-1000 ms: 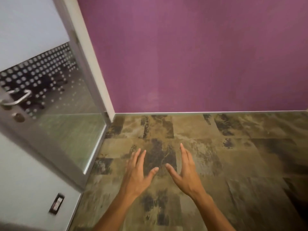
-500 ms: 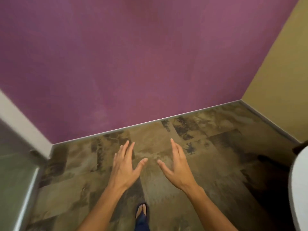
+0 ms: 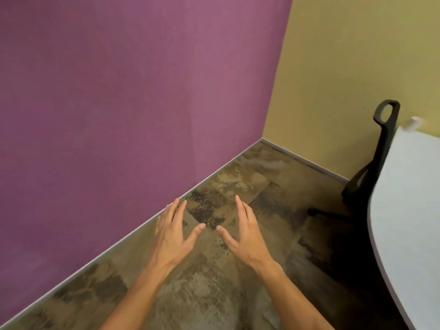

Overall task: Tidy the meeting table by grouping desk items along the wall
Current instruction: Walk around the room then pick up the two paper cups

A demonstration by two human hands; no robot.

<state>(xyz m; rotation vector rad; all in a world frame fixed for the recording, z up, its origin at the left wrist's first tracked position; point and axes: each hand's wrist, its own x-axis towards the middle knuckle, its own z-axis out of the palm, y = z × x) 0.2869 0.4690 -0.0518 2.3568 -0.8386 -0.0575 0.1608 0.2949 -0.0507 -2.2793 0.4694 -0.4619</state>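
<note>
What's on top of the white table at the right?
On the white table, only a small white object shows at its far edge, too blurred to identify; the rest of the top runs out of frame.

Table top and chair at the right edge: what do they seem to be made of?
The table top looks like pale matte laminate with a thin darker edge band; no grain or gloss shows. The chair looks like black moulded plastic with a smooth looped armrest; its lower parts are too dark to judge.

Soft, even indoor light, no glare. Deep shadow pools under the worktop (image 3: 409, 210) at right. Floor (image 3: 214, 294) texture smears with motion blur; wide-angle bending curves the edges.
</note>
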